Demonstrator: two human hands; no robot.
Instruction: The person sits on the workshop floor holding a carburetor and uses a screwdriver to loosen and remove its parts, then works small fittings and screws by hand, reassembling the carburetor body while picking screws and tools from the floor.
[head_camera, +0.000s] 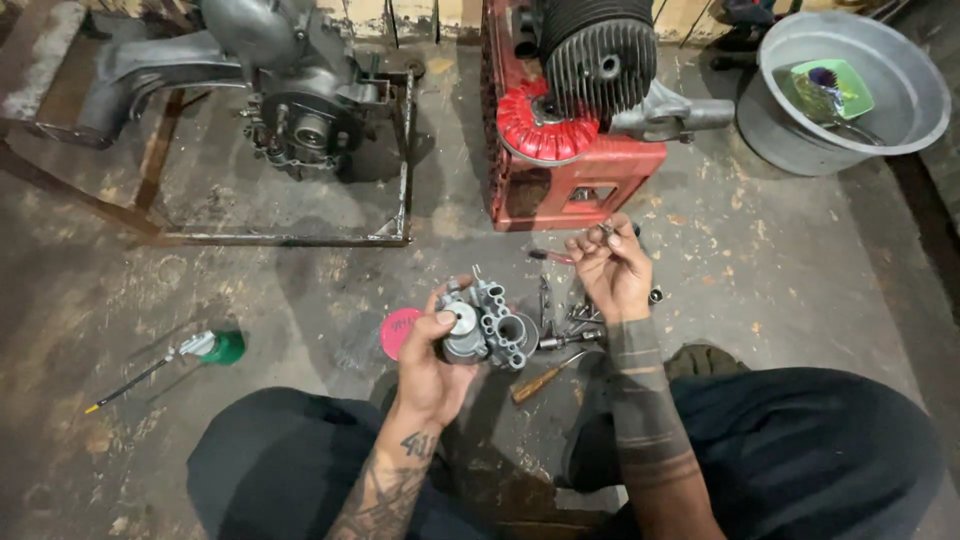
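**Carburettor body in one hand, small part in the other**

While the left hand (432, 362) wraps its grip around a grey metal carburettor body (487, 327) just below the middle of the frame, thumb pressed on its round top, the right hand (610, 268) is raised just right of centre with its fingertips pinched on a small metal part (606, 229), too tiny to identify. The two hands are near each other but apart. Between and below them, on the concrete floor (800, 280), lie a scatter of small metal fittings (572, 318) and a wooden-handled screwdriver (540, 380). Just left of the carburettor body sits a pink round lid (398, 330). Farther left lies a green-headed tool (215, 347). At top centre a red crate (575, 180) carries a finned engine cylinder (598, 50); at upper left an engine block (300, 110) rests in a metal frame stand (400, 180), and at upper right stands a grey basin (900, 110).
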